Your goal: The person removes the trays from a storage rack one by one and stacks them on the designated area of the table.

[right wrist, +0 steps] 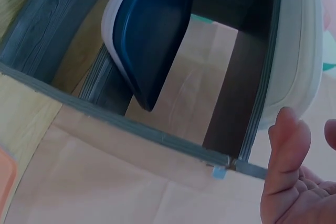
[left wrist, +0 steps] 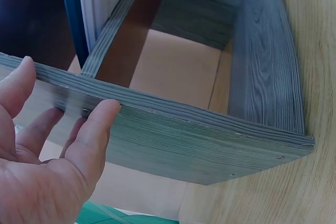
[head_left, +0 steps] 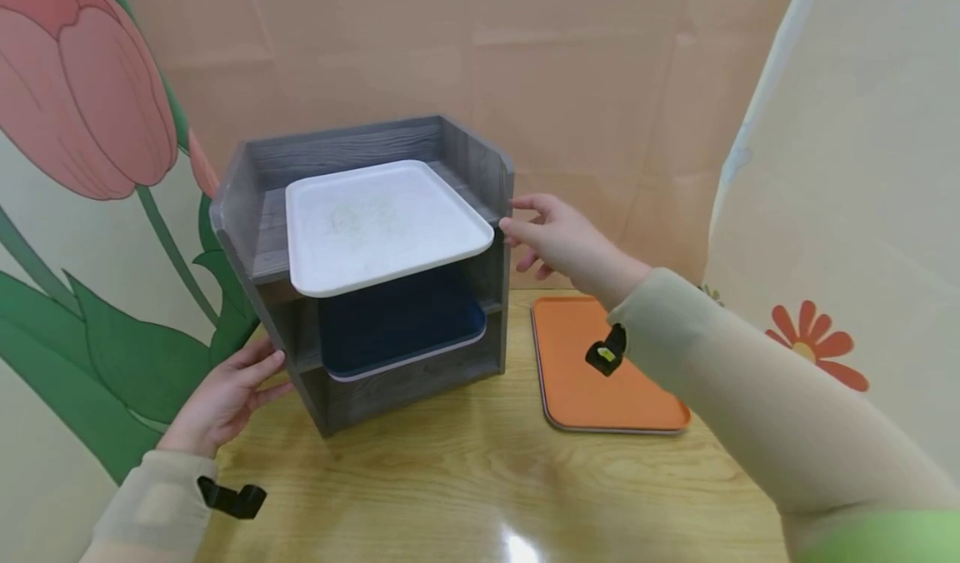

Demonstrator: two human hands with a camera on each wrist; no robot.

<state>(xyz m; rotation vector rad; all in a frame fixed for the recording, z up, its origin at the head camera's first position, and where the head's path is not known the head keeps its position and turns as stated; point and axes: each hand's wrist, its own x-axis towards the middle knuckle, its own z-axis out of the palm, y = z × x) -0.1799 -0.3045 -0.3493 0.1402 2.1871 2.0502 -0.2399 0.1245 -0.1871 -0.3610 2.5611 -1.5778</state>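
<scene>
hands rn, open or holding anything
Left hand: open, touching the grey shelf.
Right hand: open, at the shelf's opposite side; contact unclear.

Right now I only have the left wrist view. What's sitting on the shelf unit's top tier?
Observer: A white rectangular tray, its front overhanging the top tier.
Operator: Where's the right hand?
Observer: At the front edge of the right side panel, by the white tray's near right corner; I can't tell if it touches the tray.
Operator: Anything lying off to the right?
Observer: Yes, an orange rectangular tray on the wood-grain table, to the right of the grey wood-grain shelf unit.
</scene>
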